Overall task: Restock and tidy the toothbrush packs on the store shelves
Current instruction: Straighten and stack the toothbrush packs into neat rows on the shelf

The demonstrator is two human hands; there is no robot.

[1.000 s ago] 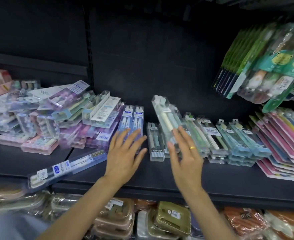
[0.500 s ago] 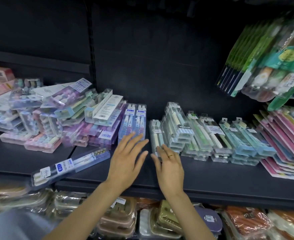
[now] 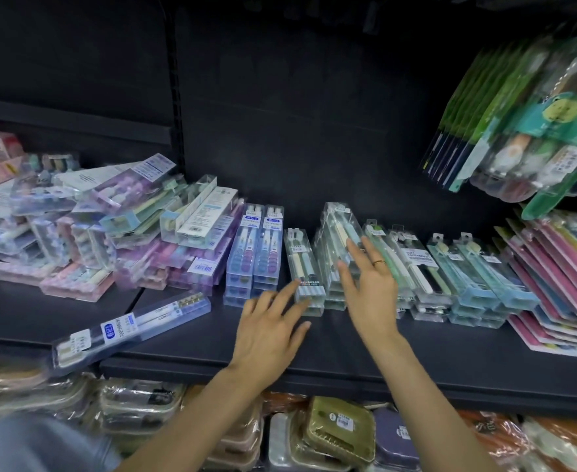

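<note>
Single head view – looks forward and down; close to dark shelf [image 3: 314, 349]; both forearms enter from below.

Retail shop aisle. Dark metal shelf [image 3: 314, 356] stocked with stacked toothbrush packs [image 3: 334, 253] in clear boxes, barcode labels seen. Carded green packs [image 3: 484, 107] hung at upper right. More wrapped goods [image 3: 334, 434] packed on lower tier.

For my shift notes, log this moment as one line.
step: tidying toothbrush packs | left hand: open, fingertips at low clear stack | right hand: open, on taller stack | stray long pack: overhangs shelf edge
</note>
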